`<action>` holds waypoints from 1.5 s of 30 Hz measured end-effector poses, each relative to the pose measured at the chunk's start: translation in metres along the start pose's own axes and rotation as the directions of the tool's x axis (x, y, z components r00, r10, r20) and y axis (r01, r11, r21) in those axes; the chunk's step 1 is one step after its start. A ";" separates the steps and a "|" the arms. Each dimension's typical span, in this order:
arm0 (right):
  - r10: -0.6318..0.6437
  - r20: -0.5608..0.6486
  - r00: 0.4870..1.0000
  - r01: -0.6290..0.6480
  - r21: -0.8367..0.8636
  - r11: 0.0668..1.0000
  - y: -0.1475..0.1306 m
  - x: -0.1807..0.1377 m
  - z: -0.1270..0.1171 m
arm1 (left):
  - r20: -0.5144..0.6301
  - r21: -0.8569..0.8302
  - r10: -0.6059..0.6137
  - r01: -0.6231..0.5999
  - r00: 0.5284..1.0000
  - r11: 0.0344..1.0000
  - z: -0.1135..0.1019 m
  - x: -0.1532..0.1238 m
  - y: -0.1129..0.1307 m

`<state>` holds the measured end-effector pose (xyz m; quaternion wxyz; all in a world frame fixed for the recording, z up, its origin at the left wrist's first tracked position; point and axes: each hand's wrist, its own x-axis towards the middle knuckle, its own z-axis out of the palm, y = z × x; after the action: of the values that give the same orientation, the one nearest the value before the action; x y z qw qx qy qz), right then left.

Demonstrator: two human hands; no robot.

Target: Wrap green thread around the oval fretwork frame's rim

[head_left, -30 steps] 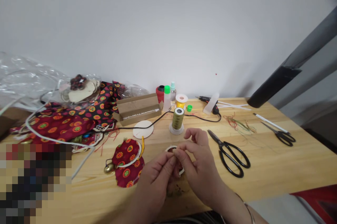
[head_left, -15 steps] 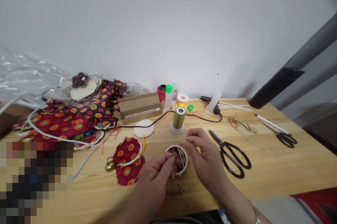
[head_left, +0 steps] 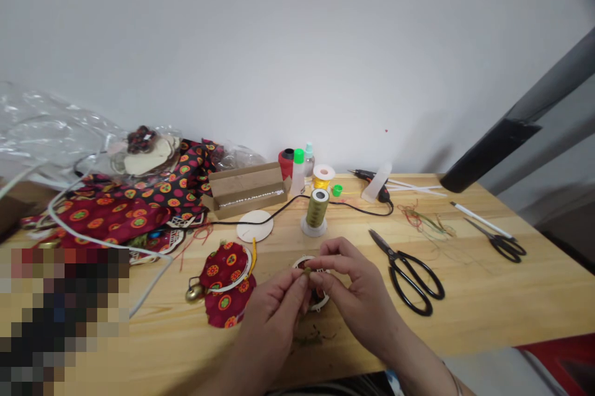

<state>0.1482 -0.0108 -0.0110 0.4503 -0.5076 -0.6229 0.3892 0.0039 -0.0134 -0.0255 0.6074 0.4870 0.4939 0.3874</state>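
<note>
The small round white fretwork disc backed with red cloth [head_left: 318, 297] lies near the table's [head_left: 465, 303] front edge. It is now half hidden, because the right hand [head_left: 357, 297] has closed back over it. That hand and the left hand [head_left: 274, 315] pinch an olive thread end [head_left: 307, 270] together above it.

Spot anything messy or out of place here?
Minor only: loose thread tangle lies near the small scissors, thread snippets litter the table below the left hand and right hand, which pinch the round disc.
</note>
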 end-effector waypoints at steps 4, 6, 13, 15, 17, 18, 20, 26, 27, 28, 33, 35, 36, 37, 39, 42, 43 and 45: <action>-0.022 0.013 1.000 0.023 -0.036 0.999 -0.002 -0.001 0.000 | 0.001 0.049 0.010 -0.010 1.000 0.999 0.000 -0.001 0.001; -0.026 0.017 1.000 0.027 -0.045 0.999 -0.003 -0.002 0.000 | 0.000 0.080 0.022 -0.022 1.000 0.997 0.000 -0.001 0.002; -0.120 -0.035 0.992 0.116 -0.103 0.988 -0.003 -0.003 0.002 | 0.017 0.131 0.061 -0.063 0.998 0.989 0.001 -0.002 0.003; -0.176 -0.056 0.983 0.164 -0.165 0.973 -0.003 -0.004 0.003 | 0.025 0.125 0.050 -0.053 0.998 0.991 0.001 -0.002 0.004; -0.219 -0.067 0.973 0.198 -0.239 0.951 -0.003 -0.005 0.005 | 0.030 0.120 0.039 -0.043 0.999 0.992 0.002 -0.002 0.004; -0.239 -0.071 0.968 0.210 -0.282 0.936 -0.003 -0.006 0.005 | 0.028 0.125 0.033 -0.037 0.999 0.991 0.002 -0.001 0.005; -0.277 -0.062 0.959 0.234 -0.378 0.896 -0.004 -0.006 0.008 | 0.020 0.140 0.021 -0.023 1.000 0.990 0.002 -0.001 0.006; -0.323 0.002 0.946 0.262 -0.590 0.764 -0.003 -0.007 0.014 | 0.054 0.097 -0.001 -0.004 0.999 0.995 0.002 0.002 0.005; -0.315 0.003 0.949 0.256 -0.588 0.768 -0.003 -0.007 0.014 | 0.053 0.083 -0.010 0.005 0.999 0.997 0.002 0.002 0.005; -0.302 0.002 0.953 0.248 -0.573 0.781 -0.003 -0.008 0.014 | 0.052 0.071 -0.022 0.018 0.998 0.997 0.002 0.003 0.004; -0.165 -0.009 0.986 0.150 -0.367 0.918 -0.005 -0.010 0.011 | 0.054 0.015 -0.062 0.061 0.997 0.998 0.000 0.003 0.000; -0.106 -0.017 0.994 0.097 -0.277 0.956 -0.005 -0.009 0.010 | 0.067 -0.020 -0.055 0.057 0.996 0.998 0.001 0.003 0.000; -0.087 -0.022 0.996 0.079 -0.240 0.968 -0.005 -0.008 0.009 | 0.072 -0.035 -0.056 0.058 0.996 0.998 0.001 0.003 0.000; -0.075 -0.027 0.997 0.068 -0.205 0.976 -0.005 -0.006 0.008 | 0.072 -0.052 -0.061 0.065 0.996 0.997 0.001 0.002 0.000; -0.060 -0.029 0.998 0.055 -0.137 0.989 -0.005 -0.003 0.005 | 0.070 -0.104 -0.082 0.089 0.994 0.991 0.002 0.002 0.002; -0.054 -0.051 0.997 0.052 -0.042 0.998 -0.004 0.003 -0.002 | 0.056 -0.206 -0.124 0.132 0.991 0.970 0.002 0.002 0.003; -0.048 -0.063 0.997 0.047 -0.017 0.999 -0.004 0.004 -0.004 | 0.051 -0.230 -0.134 0.142 0.990 0.963 0.002 0.002 0.002; -0.006 -0.066 0.998 0.009 0.042 0.999 -0.002 0.005 -0.007 | 0.047 -0.251 -0.140 0.147 0.989 0.957 0.002 0.003 -0.001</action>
<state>0.1538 -0.0057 -0.0059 0.4826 -0.5082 -0.6013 0.3836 0.0063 -0.0112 -0.0267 0.6983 0.3737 0.4655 0.3951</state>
